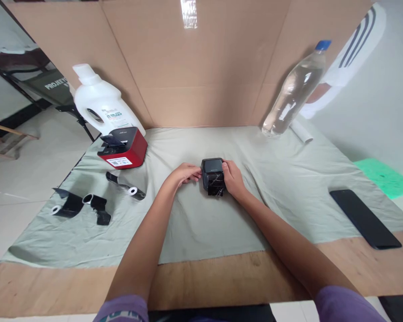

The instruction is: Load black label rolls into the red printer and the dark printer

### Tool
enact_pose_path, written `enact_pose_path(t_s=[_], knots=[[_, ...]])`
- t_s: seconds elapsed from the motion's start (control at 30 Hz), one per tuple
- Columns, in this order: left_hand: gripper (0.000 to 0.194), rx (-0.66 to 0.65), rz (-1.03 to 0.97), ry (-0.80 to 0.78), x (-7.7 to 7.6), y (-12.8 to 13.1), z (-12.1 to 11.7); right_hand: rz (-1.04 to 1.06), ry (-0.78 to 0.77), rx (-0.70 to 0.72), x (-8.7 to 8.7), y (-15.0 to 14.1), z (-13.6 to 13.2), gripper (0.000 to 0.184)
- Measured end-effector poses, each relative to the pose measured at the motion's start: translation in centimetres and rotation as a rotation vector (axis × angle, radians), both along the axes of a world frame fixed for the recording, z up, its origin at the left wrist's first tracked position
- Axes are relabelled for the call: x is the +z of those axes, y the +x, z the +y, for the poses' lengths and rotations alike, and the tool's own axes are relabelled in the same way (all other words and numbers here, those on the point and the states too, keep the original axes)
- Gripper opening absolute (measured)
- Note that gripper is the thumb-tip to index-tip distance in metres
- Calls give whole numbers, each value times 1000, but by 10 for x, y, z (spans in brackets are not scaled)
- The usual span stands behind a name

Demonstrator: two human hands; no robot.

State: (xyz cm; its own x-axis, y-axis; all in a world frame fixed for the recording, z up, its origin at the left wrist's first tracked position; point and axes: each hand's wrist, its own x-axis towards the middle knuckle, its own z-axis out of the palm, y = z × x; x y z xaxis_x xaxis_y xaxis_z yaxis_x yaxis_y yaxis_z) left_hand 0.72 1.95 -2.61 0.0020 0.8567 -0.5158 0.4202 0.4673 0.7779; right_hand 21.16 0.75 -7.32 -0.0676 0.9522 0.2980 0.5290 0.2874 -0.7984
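Note:
A small black printer sits on the cloth in the middle, with a crinkled black paper strip hanging down its front. My right hand grips its right side, the thumb near the top edge. At the printer's left side is my left hand, fingers loosely bent and pointing at it; the fingertips reach its edge, though whether they press on it I cannot tell. The printer's far side and my right fingers behind it are hidden.
On the left stand a red-and-black printer and a white detergent bottle. Black paper rolls lie in front of them. A water bottle, white tube and black phone are on the right. A cardboard wall closes the back.

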Motion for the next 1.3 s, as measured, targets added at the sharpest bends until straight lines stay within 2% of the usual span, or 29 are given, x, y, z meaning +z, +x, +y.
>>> enact_pose_path(t_s=[0.17, 0.33, 0.53, 0.67, 0.73, 0.83, 0.93, 1.17, 1.23, 1.3], knots=[[14, -2, -14, -31, 0, 4, 2, 8, -8, -37, -2, -4, -2, 64], [15, -18, -68, -25, -4, -2, 4, 32, -30, -33, -2, -5, -2, 70], [23, -151, -229, 33, -13, -19, 4, 19, -51, -42, -1, -4, -2, 70], [39, -119, -199, 225, -12, -21, 3, 15, -64, -31, 1, -4, -1, 72], [50, -162, -205, 293, -10, -20, 2, 28, -64, -24, 1, -4, -1, 72], [60, -221, -255, 293, -9, -17, 2, 49, -50, -14, -1, -3, -1, 71], [63, -196, -281, 277, -9, -13, 4, 70, -43, -8, -2, -3, -1, 72], [44, -225, -156, 290, 1, -5, 29, 103, -53, 8, -4, -1, 0, 76], [39, -184, -65, 289, 4, -2, 39, 108, -55, 25, -5, -1, 0, 78], [43, -115, 46, 287, 6, 2, 46, 110, -60, 33, -6, -1, 1, 80]])
